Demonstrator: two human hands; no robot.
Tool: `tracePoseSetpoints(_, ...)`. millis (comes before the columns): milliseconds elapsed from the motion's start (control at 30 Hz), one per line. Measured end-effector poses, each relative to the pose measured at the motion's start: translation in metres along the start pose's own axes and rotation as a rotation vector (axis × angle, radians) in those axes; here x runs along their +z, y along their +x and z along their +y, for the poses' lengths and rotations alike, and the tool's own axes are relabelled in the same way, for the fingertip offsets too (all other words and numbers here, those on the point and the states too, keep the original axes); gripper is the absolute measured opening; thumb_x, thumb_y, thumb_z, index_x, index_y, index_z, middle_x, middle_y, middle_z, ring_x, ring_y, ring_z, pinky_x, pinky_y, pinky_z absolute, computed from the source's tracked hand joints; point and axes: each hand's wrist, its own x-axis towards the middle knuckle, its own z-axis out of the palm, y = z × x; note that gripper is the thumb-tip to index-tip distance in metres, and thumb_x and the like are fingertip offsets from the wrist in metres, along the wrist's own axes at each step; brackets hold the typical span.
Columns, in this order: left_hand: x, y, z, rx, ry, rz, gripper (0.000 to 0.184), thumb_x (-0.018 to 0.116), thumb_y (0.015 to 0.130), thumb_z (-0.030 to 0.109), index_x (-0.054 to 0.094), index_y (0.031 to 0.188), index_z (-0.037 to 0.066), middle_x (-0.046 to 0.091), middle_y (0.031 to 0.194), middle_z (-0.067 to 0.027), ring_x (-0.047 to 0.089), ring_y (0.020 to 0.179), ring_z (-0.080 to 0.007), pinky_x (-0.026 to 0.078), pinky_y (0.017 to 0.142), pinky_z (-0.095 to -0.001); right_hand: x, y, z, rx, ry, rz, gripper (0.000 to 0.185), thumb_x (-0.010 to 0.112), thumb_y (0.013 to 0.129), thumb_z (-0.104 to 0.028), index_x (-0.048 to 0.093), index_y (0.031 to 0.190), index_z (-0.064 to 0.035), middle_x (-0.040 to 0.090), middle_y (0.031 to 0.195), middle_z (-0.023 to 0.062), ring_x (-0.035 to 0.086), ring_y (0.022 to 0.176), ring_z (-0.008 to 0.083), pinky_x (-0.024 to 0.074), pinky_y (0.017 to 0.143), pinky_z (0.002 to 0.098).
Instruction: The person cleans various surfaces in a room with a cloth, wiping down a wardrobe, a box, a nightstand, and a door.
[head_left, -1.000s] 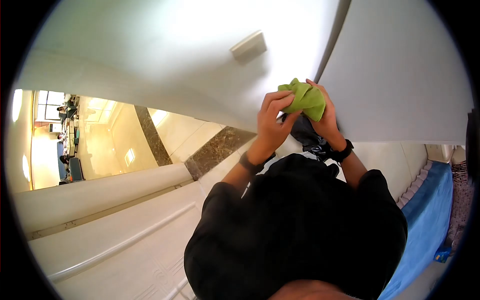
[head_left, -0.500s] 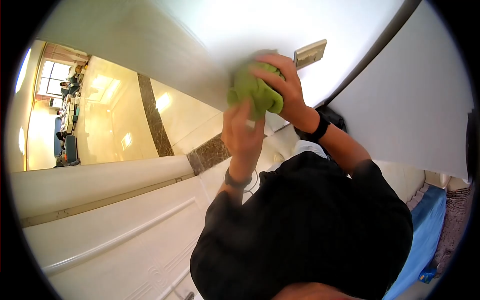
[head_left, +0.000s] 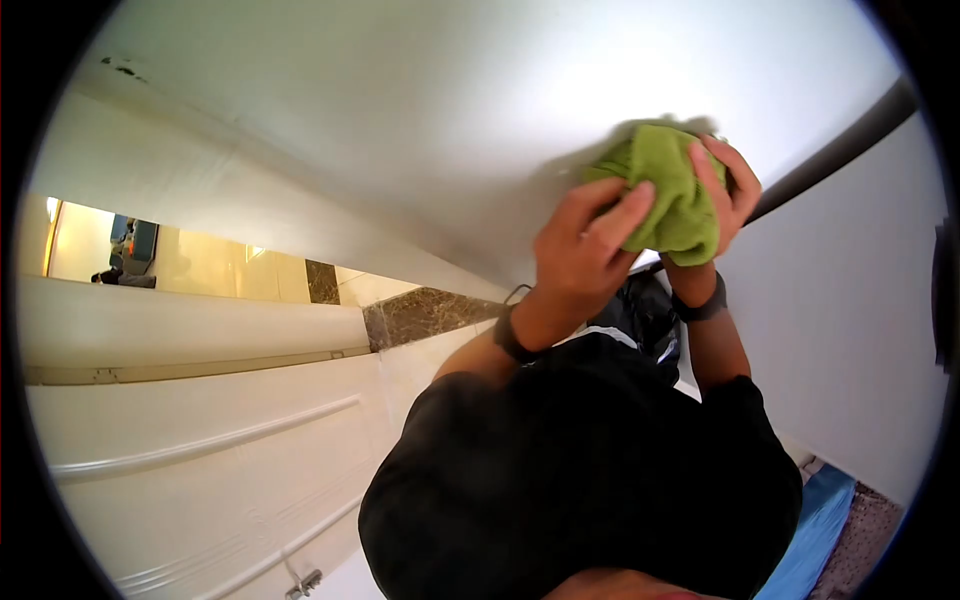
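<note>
A crumpled green cloth [head_left: 665, 190] is bunched up at the white wall [head_left: 420, 130], with its shadow along the upper edge. My left hand [head_left: 590, 245] grips the cloth's left side, thumb and fingers bent onto it. On the opposite side, my right hand [head_left: 730, 190] wraps its fingers over the cloth's edge. Dark bands circle both wrists. How firmly the cloth presses on the wall cannot be made out.
A white door [head_left: 220, 450] with raised moulding stands at the left, beside an opening onto a shiny tiled floor [head_left: 220, 265]. A grey panel [head_left: 840, 300] rises close on my right. Below my hands is a black plastic bag [head_left: 655, 325]. Blue fabric [head_left: 815, 530] lies lower right.
The view has shifted, with less of the room showing through the opening. Both hands and the cloth now appear farther right, nearer the grey panel. The wall switch plate no longer shows.
</note>
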Motion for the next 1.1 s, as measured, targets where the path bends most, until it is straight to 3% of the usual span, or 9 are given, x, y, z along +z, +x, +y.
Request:
tracePoseSetpoints(67, 0.014, -0.004, -0.002, -0.003, -0.034, -0.046, 0.057, 0.076, 0.065, -0.001, 0.060, 0.119, 0.011, 0.061, 0.101, -0.0103, 0.063, 0.080, -0.0281, 0.053, 0.063, -0.0330, -0.002, -0.011, 0.022, 0.037, 0.030, 0.063, 0.026, 0.070, 0.080, -0.004, 0.070, 0.106, -0.0049, 0.049, 0.116, 0.0128, 0.053, 0.105, 0.0276, 0.0479, 0.087, 0.0349)
tracePoseSetpoints(167, 0.016, -0.017, -0.009, -0.058, -0.043, -0.113, 0.056, 0.074, 0.066, -0.002, 0.060, 0.119, 0.011, 0.061, 0.101, -0.0099, 0.063, 0.080, -0.0277, 0.052, 0.061, -0.0331, -0.018, -0.021, 0.033, -0.059, -0.048, -0.105, 0.036, 0.067, 0.087, -0.012, 0.057, 0.119, 0.0010, 0.047, 0.119, 0.0159, 0.054, 0.104, 0.0284, 0.0490, 0.088, 0.0366)
tracePoseSetpoints(333, -0.010, -0.036, -0.010, -0.155, 0.139, -0.154, 0.057, 0.074, 0.064, -0.004, 0.061, 0.117, 0.010, 0.062, 0.100, -0.0105, 0.064, 0.079, -0.0276, 0.053, 0.060, -0.0330, -0.011, -0.038, 0.016, -0.053, 0.052, -0.208, 0.043, 0.071, 0.082, -0.024, 0.056, 0.119, -0.0065, 0.043, 0.123, 0.0149, 0.048, 0.110, 0.0295, 0.0453, 0.089, 0.0387)
tracePoseSetpoints(567, -0.005, -0.010, 0.002, -0.108, 0.157, 0.017, 0.056, 0.075, 0.063, -0.004, 0.062, 0.115, 0.008, 0.064, 0.099, -0.0112, 0.064, 0.080, -0.0276, 0.053, 0.062, -0.0323, -0.003, -0.013, 0.013, -0.060, 0.205, -0.190, 0.039, 0.076, 0.069, -0.011, 0.069, 0.107, -0.0138, 0.050, 0.115, 0.0127, 0.049, 0.101, 0.0270, 0.0449, 0.083, 0.0336)
tracePoseSetpoints(700, 0.026, 0.007, 0.006, -0.065, 0.059, -0.013, 0.057, 0.076, 0.064, -0.002, 0.060, 0.117, 0.007, 0.064, 0.098, -0.0120, 0.064, 0.079, -0.0279, 0.053, 0.063, -0.0327, -0.021, -0.002, 0.042, -0.090, 0.067, -0.180, 0.043, 0.069, 0.082, -0.011, 0.055, 0.122, -0.0020, 0.046, 0.122, 0.0184, 0.050, 0.109, 0.0320, 0.0476, 0.088, 0.0378)
tracePoseSetpoints(733, 0.035, 0.011, 0.006, -0.030, 0.075, -0.072, 0.053, 0.073, 0.068, -0.001, 0.059, 0.119, 0.005, 0.063, 0.100, -0.0130, 0.064, 0.080, -0.0280, 0.053, 0.064, -0.0323, -0.019, 0.000, 0.048, -0.053, 0.063, -0.032, 0.033, 0.071, 0.080, -0.009, 0.066, 0.112, -0.0075, 0.052, 0.115, 0.0156, 0.053, 0.103, 0.0298, 0.0469, 0.085, 0.0353)
tracePoseSetpoints(867, 0.070, 0.013, 0.009, -0.048, -0.091, -0.167, 0.058, 0.075, 0.069, 0.000, 0.057, 0.124, 0.007, 0.063, 0.110, -0.0116, 0.065, 0.089, -0.0286, 0.055, 0.071, -0.0326, -0.040, -0.013, 0.080, 0.060, -0.218, -0.028, 0.037, 0.067, 0.086, -0.013, 0.056, 0.119, 0.0002, 0.047, 0.119, 0.0168, 0.054, 0.104, 0.0303, 0.0493, 0.087, 0.0386)
tracePoseSetpoints(1033, 0.109, -0.046, -0.002, -0.177, -0.103, -0.334, 0.057, 0.071, 0.074, 0.003, 0.053, 0.127, 0.007, 0.059, 0.110, -0.0105, 0.064, 0.083, -0.0267, 0.056, 0.066, -0.0319, -0.050, -0.089, 0.136, 0.202, -0.262, 0.030, 0.040, 0.064, 0.089, -0.013, 0.048, 0.123, -0.0011, 0.042, 0.119, 0.0157, 0.052, 0.107, 0.0273, 0.0467, 0.092, 0.0374)
tracePoseSetpoints(1100, 0.114, -0.074, -0.015, -0.220, -0.075, -0.433, 0.054, 0.070, 0.076, 0.007, 0.053, 0.127, 0.007, 0.058, 0.112, -0.0099, 0.065, 0.082, -0.0254, 0.056, 0.064, -0.0315, -0.051, -0.132, 0.149, 0.361, -0.059, 0.041, 0.039, 0.064, 0.089, -0.013, 0.046, 0.122, -0.0019, 0.041, 0.119, 0.0149, 0.051, 0.108, 0.0267, 0.0448, 0.093, 0.0361)
